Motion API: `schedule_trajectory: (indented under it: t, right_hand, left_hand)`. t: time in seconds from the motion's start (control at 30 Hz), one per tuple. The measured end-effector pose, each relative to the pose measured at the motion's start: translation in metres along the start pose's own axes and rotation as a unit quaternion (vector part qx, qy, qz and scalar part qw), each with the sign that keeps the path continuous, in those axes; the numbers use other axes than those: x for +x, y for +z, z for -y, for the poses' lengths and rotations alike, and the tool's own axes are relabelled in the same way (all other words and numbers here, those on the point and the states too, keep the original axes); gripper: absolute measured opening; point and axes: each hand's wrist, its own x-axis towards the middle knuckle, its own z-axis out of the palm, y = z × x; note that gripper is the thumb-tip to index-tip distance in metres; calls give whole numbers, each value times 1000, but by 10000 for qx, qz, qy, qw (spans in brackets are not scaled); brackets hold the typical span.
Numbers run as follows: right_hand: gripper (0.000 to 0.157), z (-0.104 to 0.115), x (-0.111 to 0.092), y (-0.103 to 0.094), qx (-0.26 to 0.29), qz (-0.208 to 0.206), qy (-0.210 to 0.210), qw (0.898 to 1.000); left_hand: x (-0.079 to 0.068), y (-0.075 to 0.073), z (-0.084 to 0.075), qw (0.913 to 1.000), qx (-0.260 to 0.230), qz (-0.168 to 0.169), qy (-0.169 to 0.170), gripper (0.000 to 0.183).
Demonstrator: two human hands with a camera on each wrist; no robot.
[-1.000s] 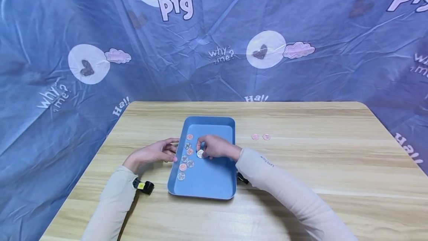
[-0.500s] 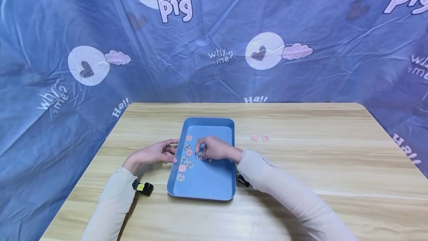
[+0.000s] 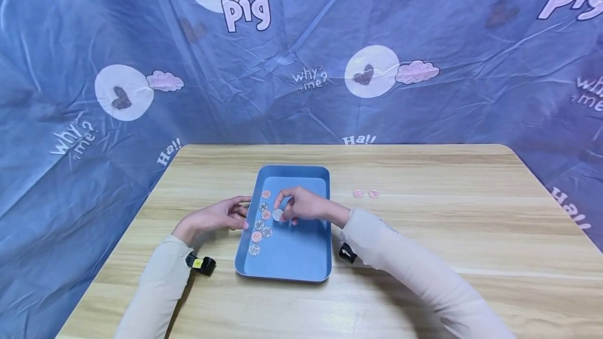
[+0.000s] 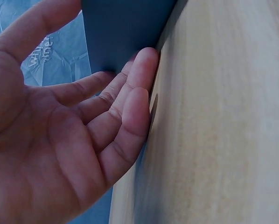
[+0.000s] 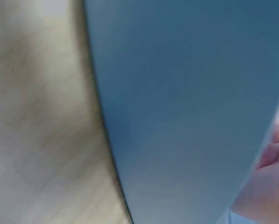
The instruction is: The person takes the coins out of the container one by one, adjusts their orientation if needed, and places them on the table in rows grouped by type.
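Note:
My right hand (image 3: 302, 204) is over the blue tray (image 3: 301, 271) and pinches a silver coin (image 3: 277, 215) between thumb and fingertips. Close to its left, several copper and silver coins lie along the tray's left side, among them a copper coin (image 3: 256, 236) and a silver coin (image 3: 254, 250). My left hand (image 3: 214, 217) is at the tray's left wall, thumb tip at the rim and fingers loosely bent against the outside. In the left wrist view, fingertips (image 4: 142, 70) rest low by the tray wall (image 4: 125, 28). The tray wall (image 5: 186, 112) mostly hides my right hand in the right wrist view.
Two copper coins, one left (image 3: 358, 194) and one right (image 3: 373, 194), lie on the wooden table (image 3: 424, 234) to the right of the tray. A printed blue cloth (image 3: 292, 109) hangs behind the table and along its sides.
My right hand has shifted slightly left and up with the silver coin, which has tilted and now shows paler. My left hand has stayed at the tray wall.

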Motion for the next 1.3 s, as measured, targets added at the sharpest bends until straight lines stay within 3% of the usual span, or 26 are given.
schedule_trajectory:
  t: [0.5,1.3]
  right_hand:
    - [27,9,-13,-5,801,200,282,9962]
    - [30,0,-42,-53,869,-8,402,9954]
  left_hand:
    - [0,1,-1,9999,110,31,11,84]
    - [-1,1,-1,9999,58,62,83,87]
